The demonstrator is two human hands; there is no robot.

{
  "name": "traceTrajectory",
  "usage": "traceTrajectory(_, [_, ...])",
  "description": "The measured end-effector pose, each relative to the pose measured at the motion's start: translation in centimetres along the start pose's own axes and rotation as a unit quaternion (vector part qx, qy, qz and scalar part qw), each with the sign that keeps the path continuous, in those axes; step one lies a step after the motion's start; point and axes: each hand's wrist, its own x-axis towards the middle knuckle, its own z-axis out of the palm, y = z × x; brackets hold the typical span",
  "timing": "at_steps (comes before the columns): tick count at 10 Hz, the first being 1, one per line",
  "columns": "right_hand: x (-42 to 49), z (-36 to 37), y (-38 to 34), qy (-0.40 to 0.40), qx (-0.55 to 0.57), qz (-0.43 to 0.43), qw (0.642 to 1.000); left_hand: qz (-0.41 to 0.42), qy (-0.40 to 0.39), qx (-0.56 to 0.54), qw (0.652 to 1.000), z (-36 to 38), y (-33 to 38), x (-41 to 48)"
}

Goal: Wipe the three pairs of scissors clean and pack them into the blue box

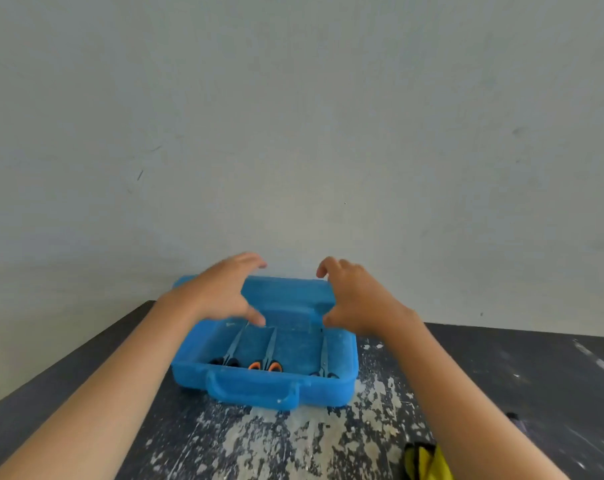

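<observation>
The blue box stands on the dark table with its lid tilted up at the back. Three pairs of scissors lie inside side by side, blades pointing away: a black-handled pair on the left, an orange-handled pair in the middle, a dark-handled pair on the right. My left hand and my right hand reach over the box to the lid's two ends. Their fingers curl above its top edge and the thumbs sit in front of it. A small gap shows between fingertips and lid.
A yellow cloth lies at the near right of the table, whose top is flecked with white marks. A pale wall stands right behind the box. The table's left edge runs diagonally at the left.
</observation>
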Motion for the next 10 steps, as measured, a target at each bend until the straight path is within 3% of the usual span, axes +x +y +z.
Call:
traceTrajectory(2, [-3.3,5.4,-0.6,-0.042,-0.123,-0.007,0.991,-0.027,-0.068,0.086,0.994,6.4,0.3,-3.9])
traceTrajectory(4, [-4.7,8.5,-0.5,-0.070,-0.146,0.011,0.987,-0.042,0.000,0.137,0.990,10.5,-0.3,-4.9])
traceTrajectory(7, [-5.2,10.6,0.1,-0.020,-0.188,-0.006,0.982,-0.029,0.054,0.138,0.989,11.0,0.0,-5.5])
traceTrajectory(8, [-5.4,10.6,0.5,-0.024,-0.169,-0.006,0.985,-0.032,0.037,0.140,0.989,11.0,-0.1,-5.6])
traceTrajectory(10, [-6.8,9.0,2.1,-0.029,0.014,-0.003,0.999,-0.054,0.014,0.101,0.993,10.5,1.0,-5.2])
